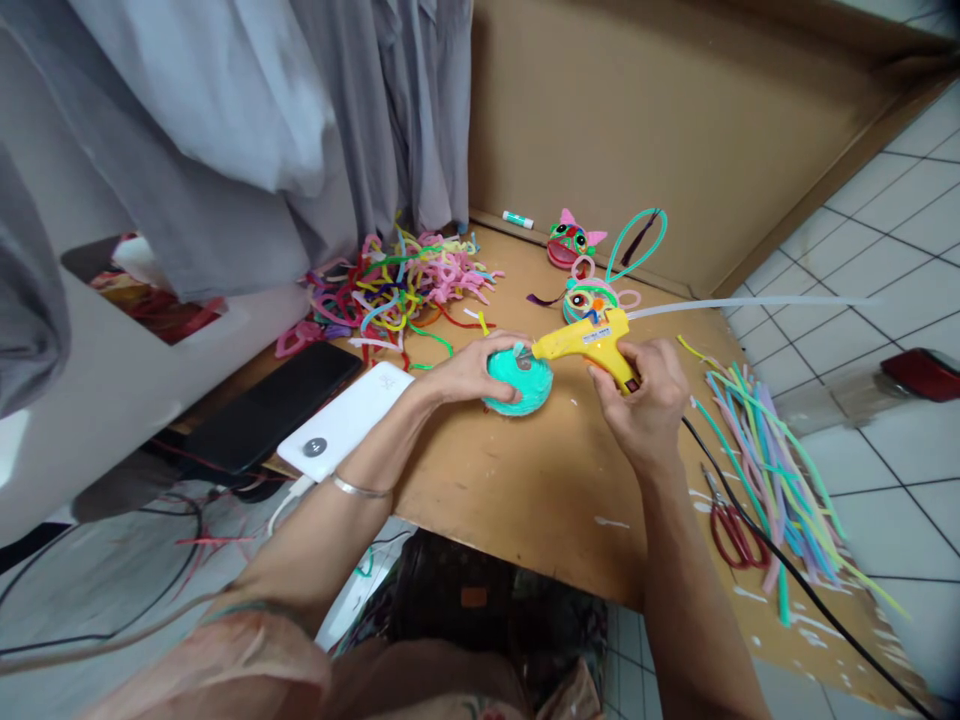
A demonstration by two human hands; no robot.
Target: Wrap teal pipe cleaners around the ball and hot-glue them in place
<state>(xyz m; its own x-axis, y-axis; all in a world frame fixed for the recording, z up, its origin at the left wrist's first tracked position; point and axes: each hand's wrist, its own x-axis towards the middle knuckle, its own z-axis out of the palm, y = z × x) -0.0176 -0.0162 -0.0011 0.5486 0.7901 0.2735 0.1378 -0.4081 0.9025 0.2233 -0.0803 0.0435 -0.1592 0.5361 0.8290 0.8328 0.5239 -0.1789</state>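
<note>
Clasps a round, fuzzy turquoise piece (531, 388) (greyish towards twelve o'clock) in the left hand (471, 370), fingers curled; grips a yellow glue gun (589, 342), at two o'clock, right-handed (649, 398).

No word or number can be read for certain. A white label (598, 334) on the yellow glue gun (574, 343) carries a line of dark print, too small to make out. The white power bank (352, 415) shows pale marks on its round dark disc (315, 447) and faint grey print (388, 380) near its far end, both illegible; the small green-and-white tube (517, 220) is too blurred to read
</note>
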